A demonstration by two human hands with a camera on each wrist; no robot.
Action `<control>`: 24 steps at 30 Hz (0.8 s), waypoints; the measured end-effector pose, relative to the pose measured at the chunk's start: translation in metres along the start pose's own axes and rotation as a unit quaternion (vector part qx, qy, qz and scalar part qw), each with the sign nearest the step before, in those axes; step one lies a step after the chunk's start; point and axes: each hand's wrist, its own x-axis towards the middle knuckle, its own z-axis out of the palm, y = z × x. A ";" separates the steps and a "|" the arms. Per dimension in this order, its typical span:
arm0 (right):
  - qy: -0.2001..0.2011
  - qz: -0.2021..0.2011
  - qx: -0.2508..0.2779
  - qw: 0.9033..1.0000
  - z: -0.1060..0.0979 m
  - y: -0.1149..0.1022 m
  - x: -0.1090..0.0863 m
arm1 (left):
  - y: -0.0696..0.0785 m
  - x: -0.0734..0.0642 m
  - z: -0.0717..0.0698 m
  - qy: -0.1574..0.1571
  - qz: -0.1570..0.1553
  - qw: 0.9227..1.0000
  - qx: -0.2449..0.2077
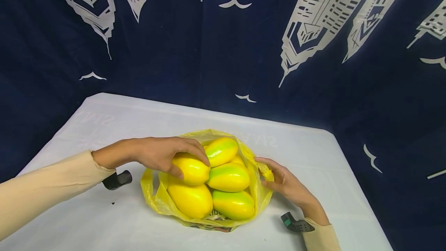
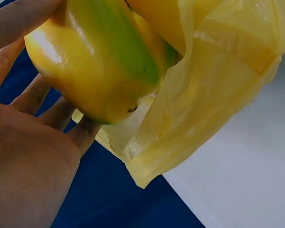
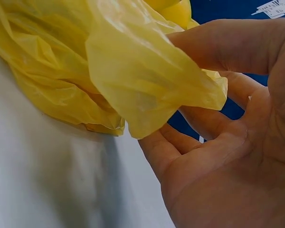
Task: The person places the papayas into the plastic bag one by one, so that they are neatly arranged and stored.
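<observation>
A yellow plastic bag (image 1: 262,200) stands with its mouth spread wide, full of several glossy yellow-green mangoes (image 1: 229,177). My left hand (image 1: 167,153) grips the mango (image 1: 193,170) at the upper left of the pile, thumb on the near side and fingers over the top. In the left wrist view this mango (image 2: 95,61) shows a green streak and lies inside the bag's raised side. On the right, my right hand (image 1: 283,181) holds the bag's rim by its handle. The right wrist view has the thumb and fingers on either side of the thin yellow plastic (image 3: 133,80).
A white cloth covers the table (image 1: 115,123); its far edge meets a dark blue curtain (image 1: 167,57) printed with white buildings. Black wrist cameras (image 1: 120,180) sit by both cuffs. A tiny dark speck (image 1: 113,203) lies left of the bag.
</observation>
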 end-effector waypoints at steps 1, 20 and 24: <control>0.000 0.000 0.000 1.000 0.000 0.000 0.000 | 0.000 0.000 0.000 0.001 0.003 1.000 0.002; 0.011 0.012 -0.009 1.000 0.001 -0.004 -0.001 | -0.006 0.007 0.004 0.025 0.008 0.998 0.059; 0.013 0.014 -0.011 1.000 0.001 -0.004 -0.001 | -0.007 0.007 0.005 0.034 -0.007 0.997 0.072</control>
